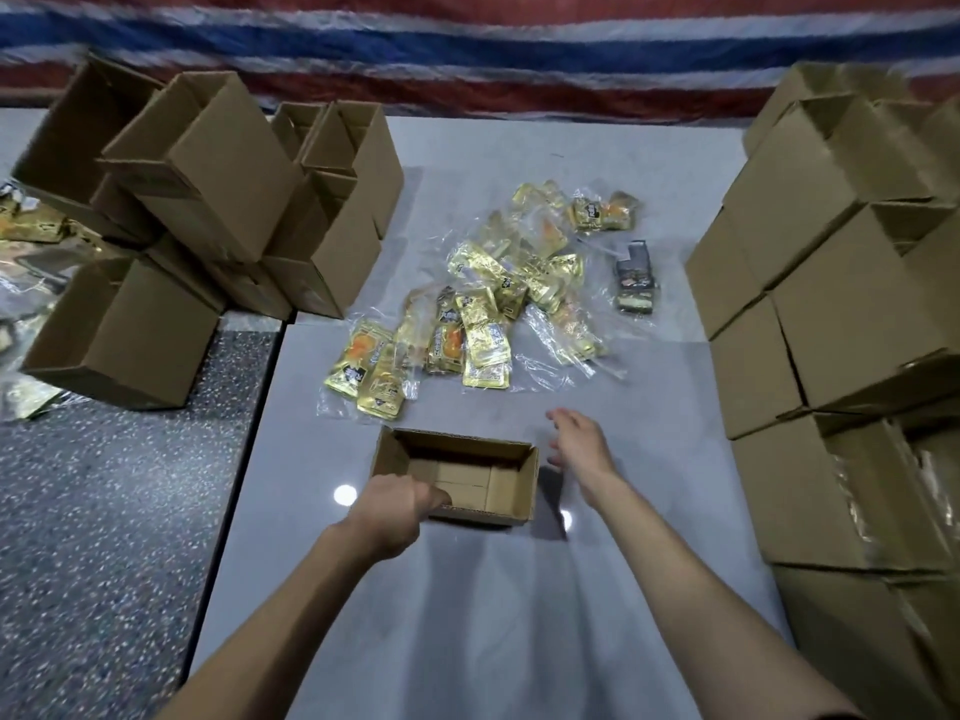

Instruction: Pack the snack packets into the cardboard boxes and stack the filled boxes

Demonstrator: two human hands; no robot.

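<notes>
A small open cardboard box (511, 491) stands on the grey table (467, 615) just in front of me, with nothing inside it. My left hand (397, 511) grips the box's near left wall, fingers curled over the rim. My right hand (579, 444) hovers just right of the box, fingers straight and slightly blurred, holding nothing. Beyond the box lies a loose heap of gold snack packets (478, 314) in clear wrappers. One dark packet (636, 283) lies apart at the heap's right.
Open cardboard boxes (208, 200) are piled untidily at the back left. A tall stack of boxes (841, 330) lines the right edge; one shows plastic wrappers inside. More gold packets (31, 226) lie far left. Speckled floor (104, 511) lies left of the table.
</notes>
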